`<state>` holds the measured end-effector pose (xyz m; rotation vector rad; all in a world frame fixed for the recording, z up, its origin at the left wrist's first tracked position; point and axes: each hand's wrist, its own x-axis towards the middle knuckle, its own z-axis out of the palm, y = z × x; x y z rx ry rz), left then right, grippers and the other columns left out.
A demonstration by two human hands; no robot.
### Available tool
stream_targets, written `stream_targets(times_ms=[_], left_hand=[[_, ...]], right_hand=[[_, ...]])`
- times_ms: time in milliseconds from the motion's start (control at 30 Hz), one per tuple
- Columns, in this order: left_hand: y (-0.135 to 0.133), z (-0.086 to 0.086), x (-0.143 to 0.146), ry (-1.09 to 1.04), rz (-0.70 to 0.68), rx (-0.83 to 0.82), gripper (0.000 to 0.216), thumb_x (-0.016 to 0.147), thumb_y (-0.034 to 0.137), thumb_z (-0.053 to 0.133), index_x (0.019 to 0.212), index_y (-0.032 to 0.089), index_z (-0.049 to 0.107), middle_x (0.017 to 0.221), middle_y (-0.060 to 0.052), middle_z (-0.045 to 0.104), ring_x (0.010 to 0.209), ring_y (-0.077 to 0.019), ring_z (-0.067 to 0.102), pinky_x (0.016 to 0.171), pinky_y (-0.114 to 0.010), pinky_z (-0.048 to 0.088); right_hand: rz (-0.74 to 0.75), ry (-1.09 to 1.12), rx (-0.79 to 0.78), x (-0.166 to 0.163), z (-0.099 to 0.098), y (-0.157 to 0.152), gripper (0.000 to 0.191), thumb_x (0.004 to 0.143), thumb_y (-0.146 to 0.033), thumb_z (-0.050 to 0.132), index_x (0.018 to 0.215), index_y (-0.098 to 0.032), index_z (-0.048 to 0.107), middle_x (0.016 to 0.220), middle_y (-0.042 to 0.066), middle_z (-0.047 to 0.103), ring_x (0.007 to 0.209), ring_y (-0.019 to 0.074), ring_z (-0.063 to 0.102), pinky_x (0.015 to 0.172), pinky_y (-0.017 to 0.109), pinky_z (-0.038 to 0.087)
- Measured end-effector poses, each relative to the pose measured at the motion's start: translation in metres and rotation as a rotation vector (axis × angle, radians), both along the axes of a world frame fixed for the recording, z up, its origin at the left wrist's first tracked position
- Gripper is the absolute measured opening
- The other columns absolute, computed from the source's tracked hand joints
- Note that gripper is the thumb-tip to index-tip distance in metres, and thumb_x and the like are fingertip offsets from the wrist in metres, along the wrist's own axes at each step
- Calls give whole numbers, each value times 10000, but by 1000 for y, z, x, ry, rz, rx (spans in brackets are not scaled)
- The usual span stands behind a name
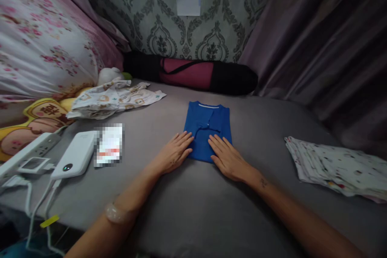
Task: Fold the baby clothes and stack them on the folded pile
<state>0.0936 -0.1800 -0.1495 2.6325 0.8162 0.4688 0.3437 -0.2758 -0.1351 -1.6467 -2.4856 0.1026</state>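
Folded blue garment [202, 141] lies flat on the grey sheet [263, 133], straight ahead of the person, with the near part of it between the two hands. It looks like soft, thin knit, so I would expect it to be light, limp and hard to damage, though a pinch at one corner would probably let the layers slip open. The better hold is likely from both sides at once, palms slid underneath and thumbs on top, keeping the packet level. The left hand [174, 152] rests its fingertips at the left edge and the right hand [225, 157] lies over the near right part; on both, the fingers are stretched out and loose, curled around nothing. In looks, the cloth is an even, strong blue, folded to a neat near-rectangle, slightly narrower at the far end. A white strip runs along the neckline there, and a thin dark line, perhaps a cord or seam, crosses the middle beside a small pale speck too small to identify.
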Motion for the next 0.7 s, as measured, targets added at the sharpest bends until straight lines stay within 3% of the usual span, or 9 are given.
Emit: stream_targets(times_ms=[133, 233, 333, 467, 533, 600, 700], left_hand=[[-1, -1, 1, 143, -13, -14, 607, 959, 521, 278, 1464, 185, 296, 1527, -92, 284, 1429, -228, 191, 1169, -441, 163], [1, -4, -2, 174, -29, -4, 705, 913, 608, 328, 1478, 194, 254, 1535, -107, 260, 1431, -252, 182, 1164, -485, 131], [1, -3, -4, 157, -40, 18, 782, 869, 651, 389, 1483, 194, 230, 1533, -132, 257, 1424, -271, 204, 1156, -513, 122], [0, 3, -1, 45, -34, 77, 694, 888, 591, 423, 1454, 209, 300, 1505, -125, 329, 1396, -261, 277, 1157, -467, 165], [0, 5, 2, -23, 27, 83, 550, 929, 511, 387, 1382, 198, 417, 1425, -123, 444, 1321, -242, 397, 1115, -411, 280], [2, 7, 3, -90, 176, 86, 448, 943, 448, 369, 1259, 177, 534, 1259, -136, 567, 1173, -239, 521, 1016, -386, 392], [5, 9, -1, -99, 377, 14, 374, 906, 437, 422, 983, 156, 655, 938, -122, 640, 911, -235, 595, 850, -375, 467]], right_hand=[[-33, 41, -19, 1, -12, 0, 567, 978, -371, 277, 1493, -137, 233, 1537, 102, 253, 1432, 221, 144, 1166, 457, 188], [-19, 120, -69, 3, -11, 2, 580, 976, -418, 280, 1496, -167, 229, 1539, 86, 250, 1432, 216, 147, 1168, 463, 176], [-54, 287, -119, 13, -6, 1, 579, 979, -455, 247, 1494, -191, 237, 1544, 76, 243, 1428, 201, 166, 1162, 450, 200], [-206, 396, -23, 31, -6, -7, 556, 970, -433, 263, 1477, -206, 285, 1523, 93, 301, 1409, 223, 238, 1135, 469, 255], [-326, 397, 60, 39, -7, -12, 521, 945, -404, 325, 1414, -191, 401, 1412, 126, 464, 1311, 250, 410, 1076, 469, 342], [-500, 420, 114, 45, -8, -16, 430, 919, -371, 359, 1245, -183, 565, 1173, 124, 631, 1080, 248, 583, 939, 432, 451], [-715, 433, -2, 46, -3, -23, 331, 891, -401, 404, 917, -193, 660, 832, 64, 687, 743, 201, 627, 688, 327, 480]])
